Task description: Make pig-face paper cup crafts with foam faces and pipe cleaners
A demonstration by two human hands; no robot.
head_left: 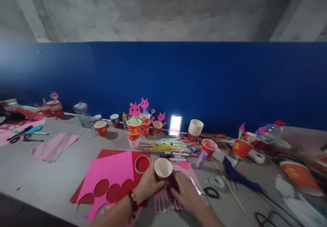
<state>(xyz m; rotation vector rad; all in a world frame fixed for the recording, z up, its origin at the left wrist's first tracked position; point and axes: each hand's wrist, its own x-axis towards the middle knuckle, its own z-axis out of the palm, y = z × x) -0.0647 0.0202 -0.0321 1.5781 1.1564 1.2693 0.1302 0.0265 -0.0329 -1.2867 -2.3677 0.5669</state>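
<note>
Grey tabletop [58,182], its near edge slanting across the near left corner; the widest stretch of surface lies on this side, between that edge, a crumpled pale pink sheet [55,147] and a red sheet [101,188]. Bright pink sheet [109,168], round holes cut through it, lying on the red one. Decorated cup stack [134,130], upright at the far side, bounding movement that way. Left hand [146,186], bracelet at the wrist: thumb and fingers clamped on the side of a paper cup [163,168]. The cup: mouth up, near middle, between both hands. Right hand [186,187], fingers bent at the cup's right side; whether they press on it cannot be told. Step in hand, as judged: steadying or positioning the cup; the next move calls for a light grip, so the thin wall does not buckle. Fringed pink paper [160,203], just near of the cup, partly under the hands. Pens and coloured stems [171,148], loosely heaped beyond. To the right, room is tight: black-handled scissors [211,192], then a wooden stick [228,185] and a blue glue gun [241,177], corded.
</note>
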